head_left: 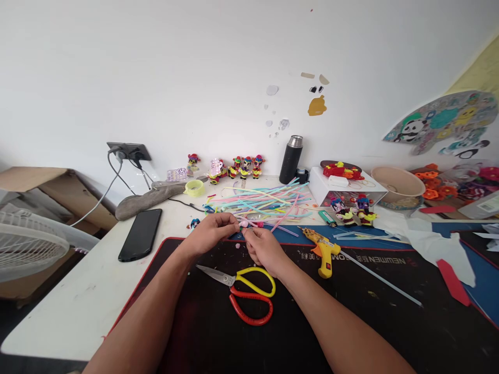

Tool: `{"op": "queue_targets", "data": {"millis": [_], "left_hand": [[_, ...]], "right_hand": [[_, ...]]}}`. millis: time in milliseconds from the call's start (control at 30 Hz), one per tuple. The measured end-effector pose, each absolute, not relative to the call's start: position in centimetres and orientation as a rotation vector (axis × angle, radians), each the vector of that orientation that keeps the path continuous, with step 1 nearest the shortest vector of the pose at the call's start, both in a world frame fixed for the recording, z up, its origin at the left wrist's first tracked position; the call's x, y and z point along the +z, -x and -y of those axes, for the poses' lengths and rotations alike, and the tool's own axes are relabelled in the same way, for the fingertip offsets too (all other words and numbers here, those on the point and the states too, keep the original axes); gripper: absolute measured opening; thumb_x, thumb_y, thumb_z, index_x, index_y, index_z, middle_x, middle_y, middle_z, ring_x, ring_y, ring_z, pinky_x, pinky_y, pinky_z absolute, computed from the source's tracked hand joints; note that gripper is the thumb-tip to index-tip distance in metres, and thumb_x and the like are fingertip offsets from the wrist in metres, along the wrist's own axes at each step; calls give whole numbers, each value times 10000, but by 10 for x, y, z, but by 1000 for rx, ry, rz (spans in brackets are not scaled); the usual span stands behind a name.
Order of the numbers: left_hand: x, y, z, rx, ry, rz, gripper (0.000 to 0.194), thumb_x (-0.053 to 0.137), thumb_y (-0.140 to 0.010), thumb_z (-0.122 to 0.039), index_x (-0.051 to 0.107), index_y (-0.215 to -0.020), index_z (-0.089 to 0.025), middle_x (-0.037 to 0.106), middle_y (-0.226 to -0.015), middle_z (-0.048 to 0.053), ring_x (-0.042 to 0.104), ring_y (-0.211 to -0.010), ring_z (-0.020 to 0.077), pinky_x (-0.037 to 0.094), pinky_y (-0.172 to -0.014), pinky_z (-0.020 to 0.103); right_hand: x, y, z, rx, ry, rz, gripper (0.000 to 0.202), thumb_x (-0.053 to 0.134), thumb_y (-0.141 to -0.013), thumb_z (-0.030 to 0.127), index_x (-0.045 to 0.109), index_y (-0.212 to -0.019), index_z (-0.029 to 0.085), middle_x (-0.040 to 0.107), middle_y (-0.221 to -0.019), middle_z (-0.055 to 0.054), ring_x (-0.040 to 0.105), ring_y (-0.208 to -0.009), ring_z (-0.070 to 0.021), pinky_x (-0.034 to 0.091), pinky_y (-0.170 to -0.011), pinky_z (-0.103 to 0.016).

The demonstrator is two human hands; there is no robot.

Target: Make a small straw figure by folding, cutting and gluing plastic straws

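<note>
My left hand (215,229) and my right hand (265,249) meet over the back of the black mat. Their fingertips pinch a small pink piece (244,224) between them; its details are too small to make out. Just in front of my hands lie scissors (234,280) with one yellow and one red handle, blades pointing left. A yellow glue gun (324,252) with a long glue stick rests on the mat to the right of my right hand. Behind my hands spreads a pile of pastel strips (265,200).
A black phone (140,235) lies at left, near a white fan (35,246). Small figurines (245,168), a black thermos (291,160) and a white box (346,187) stand along the wall. A beige bowl (397,182) is at right, beside white paper (440,254).
</note>
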State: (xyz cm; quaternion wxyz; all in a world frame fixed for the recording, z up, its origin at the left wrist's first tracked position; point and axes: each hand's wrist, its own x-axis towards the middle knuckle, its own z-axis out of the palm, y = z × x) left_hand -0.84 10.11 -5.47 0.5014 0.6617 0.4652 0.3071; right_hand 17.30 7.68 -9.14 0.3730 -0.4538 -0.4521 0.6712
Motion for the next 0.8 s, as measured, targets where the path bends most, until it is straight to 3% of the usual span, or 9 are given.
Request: {"op": "queue_targets", "data": {"millis": [533,800], "left_hand": [[-55,7,-101,755,-1597,-1112,319,702,-829,-491,678,-787,-175,546,-633,-33,433,-582,122,334,-565,251],[-57,4,-100,949,-1811,-1274,327,614,-914,-496,659,-818,-186,602,-693,-23,502,-630,136,384,-603,254]], "right_hand": [[-95,-170,-76,1787,1107,1170,460,698,-839,548,417,-659,232,297,-451,129,177,-365,-33,115,-370,-203],[-90,-180,-82,1763,1037,988,552,728,-793,699,480,-695,215,313,-479,121,190,-362,-33,95,-361,-193]]}}
